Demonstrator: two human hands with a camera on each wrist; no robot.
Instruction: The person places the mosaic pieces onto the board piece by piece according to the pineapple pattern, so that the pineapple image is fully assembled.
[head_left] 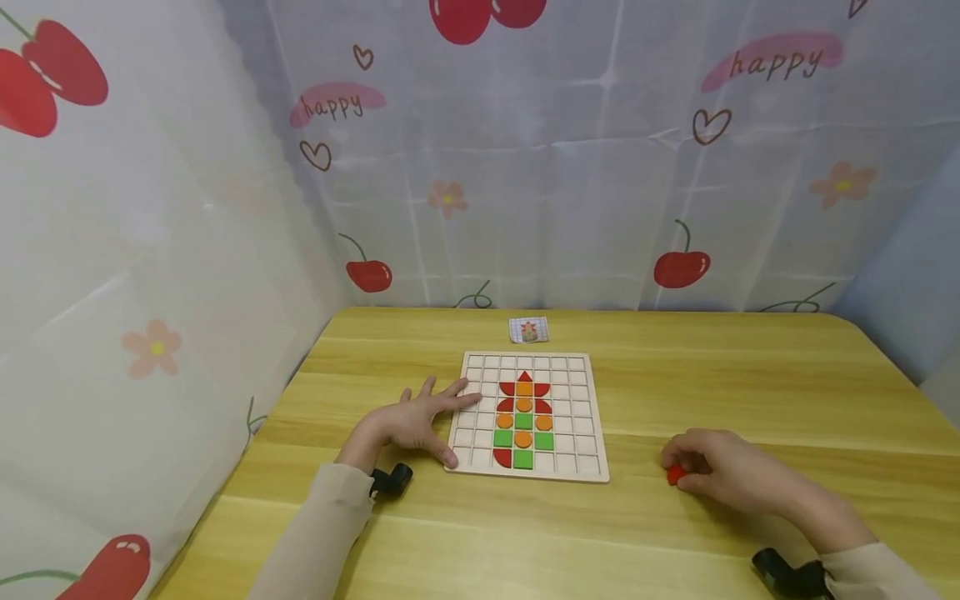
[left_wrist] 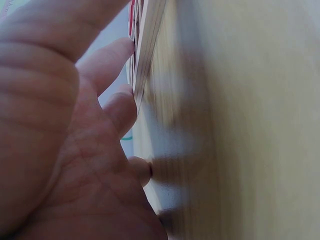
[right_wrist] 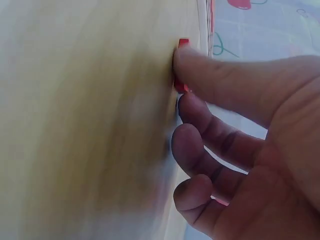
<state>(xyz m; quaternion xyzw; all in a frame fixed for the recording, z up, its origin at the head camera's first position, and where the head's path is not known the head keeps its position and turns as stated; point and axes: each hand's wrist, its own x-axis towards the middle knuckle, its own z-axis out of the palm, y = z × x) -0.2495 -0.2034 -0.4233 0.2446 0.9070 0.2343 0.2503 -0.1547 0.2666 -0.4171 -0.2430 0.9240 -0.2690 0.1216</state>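
A wooden grid board (head_left: 577,442) lies on the table with flat pieces forming a figure in its middle columns. Among them are a red triangle (head_left: 525,377), an orange square (head_left: 524,389), orange discs, green squares such as the lowest one (head_left: 522,459), and red rounded pieces. My left hand (head_left: 411,423) rests at the board's left edge with its fingers spread; its palm fills much of the left wrist view. Right of the board, my right hand (head_left: 723,467) pinches a small red piece (right_wrist: 180,84) between thumb and fingers, low at the tabletop. The fingers hide most of its shape.
Behind the board lies a small picture card (head_left: 529,330) showing a figure on a grid. The wooden table (head_left: 420,333) meets a cherry-printed curtain (head_left: 555,217) at the back. Black wrist cameras, such as the left one (head_left: 393,481), sit on both wrists.
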